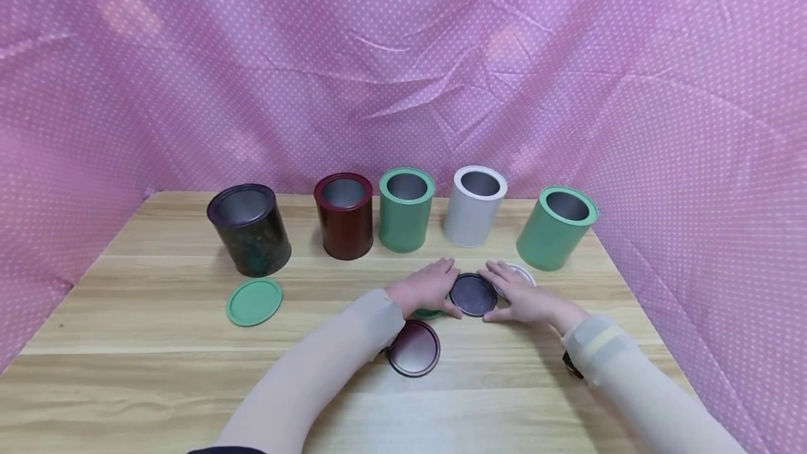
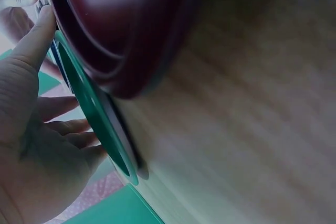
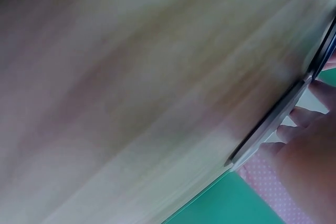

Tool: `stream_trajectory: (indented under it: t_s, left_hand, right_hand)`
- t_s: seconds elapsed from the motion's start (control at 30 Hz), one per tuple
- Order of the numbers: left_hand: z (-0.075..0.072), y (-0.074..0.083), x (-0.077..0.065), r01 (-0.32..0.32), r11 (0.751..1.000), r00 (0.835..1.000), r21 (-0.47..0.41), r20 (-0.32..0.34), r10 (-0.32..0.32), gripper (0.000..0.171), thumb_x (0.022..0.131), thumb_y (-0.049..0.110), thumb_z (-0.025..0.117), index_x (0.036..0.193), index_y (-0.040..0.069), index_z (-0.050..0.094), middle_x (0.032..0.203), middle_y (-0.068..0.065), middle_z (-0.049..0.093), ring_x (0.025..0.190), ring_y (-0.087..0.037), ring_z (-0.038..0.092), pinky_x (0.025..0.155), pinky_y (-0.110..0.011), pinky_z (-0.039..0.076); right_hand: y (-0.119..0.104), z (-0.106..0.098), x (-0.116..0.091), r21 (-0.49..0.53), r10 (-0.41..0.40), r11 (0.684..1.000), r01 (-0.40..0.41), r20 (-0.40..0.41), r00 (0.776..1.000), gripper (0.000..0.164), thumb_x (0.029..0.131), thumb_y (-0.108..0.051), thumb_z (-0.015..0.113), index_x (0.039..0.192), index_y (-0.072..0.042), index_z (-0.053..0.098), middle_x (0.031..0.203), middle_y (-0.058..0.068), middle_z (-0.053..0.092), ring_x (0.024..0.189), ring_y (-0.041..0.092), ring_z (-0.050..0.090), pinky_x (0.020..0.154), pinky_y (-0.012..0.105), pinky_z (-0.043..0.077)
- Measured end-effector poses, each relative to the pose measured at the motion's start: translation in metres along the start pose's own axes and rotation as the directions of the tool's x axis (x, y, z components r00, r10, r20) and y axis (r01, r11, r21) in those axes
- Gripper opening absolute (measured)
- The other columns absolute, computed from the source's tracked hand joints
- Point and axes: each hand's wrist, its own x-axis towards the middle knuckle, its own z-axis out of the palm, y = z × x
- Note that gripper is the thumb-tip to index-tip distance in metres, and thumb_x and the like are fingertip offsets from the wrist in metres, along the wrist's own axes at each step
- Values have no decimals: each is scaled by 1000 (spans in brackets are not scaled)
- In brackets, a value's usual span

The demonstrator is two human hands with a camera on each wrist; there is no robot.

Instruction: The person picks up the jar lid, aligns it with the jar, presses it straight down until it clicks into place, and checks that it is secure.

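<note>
A round black lid (image 1: pixel 474 294) lies between my two hands in the head view. At its left rim is my left hand (image 1: pixel 429 288), thumb and fingers spread apart, partly covering a green lid (image 1: pixel 426 314). From the other side my right hand (image 1: pixel 520 298) has its thumb and forefinger at the rim, its palm over a white lid (image 1: pixel 525 272). Nearest the left forearm is a maroon lid (image 1: pixel 414 349). The left wrist view shows the green lid (image 2: pixel 94 109) beside the extended fingers; in the right wrist view, fingertips reach over the white lid (image 3: pixel 270 129).
Along the back of the wooden table (image 1: pixel 157 384) stand open cans: black (image 1: pixel 255 240), maroon (image 1: pixel 347 230), green (image 1: pixel 405 224), white (image 1: pixel 471 218) and another green can (image 1: pixel 551 240). Another green lid (image 1: pixel 255 302) lies at the left. Pink dotted cloth (image 1: pixel 403 54) hangs behind and at both sides.
</note>
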Motion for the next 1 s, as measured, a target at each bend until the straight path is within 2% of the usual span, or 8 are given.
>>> stream_trajectory:
  t_s: [0.33,0.53,0.83,1.0]
  left_hand:
    - [7,-1,5,9,1000,1000,-11,-6,-9,83,82,53,71,146,8,42,157,-17,30,146,-30,26,119,-37,26]
    - [3,0,7,17,1000,999,-10,-33,-17,78,80,51,74,141,10,49,154,-17,34,144,-30,31,116,-39,31]
    - [-2,-1,7,10,1000,1000,22,-24,-9,76,80,53,73,140,12,51,153,-16,37,143,-30,33,115,-39,33]
    - [-6,-6,5,-3,1000,1000,-29,-30,2,76,80,51,75,139,11,50,151,-14,42,141,-29,37,112,-40,38]
  right_hand:
    - [1,4,3,-16,12,1000,-12,11,1000,84,82,-43,75,143,3,39,150,33,30,139,55,21,111,67,21]
    - [2,3,5,-47,-2,999,1,-31,1000,81,79,-42,77,139,1,44,147,33,35,138,55,25,111,67,22]
    - [0,1,9,-58,-14,998,11,-38,999,81,76,-40,80,136,4,46,145,31,39,137,55,27,110,66,24]
    - [-2,0,11,-2,-24,1000,24,-71,997,85,75,-38,82,136,8,44,142,31,44,136,57,27,109,67,24]
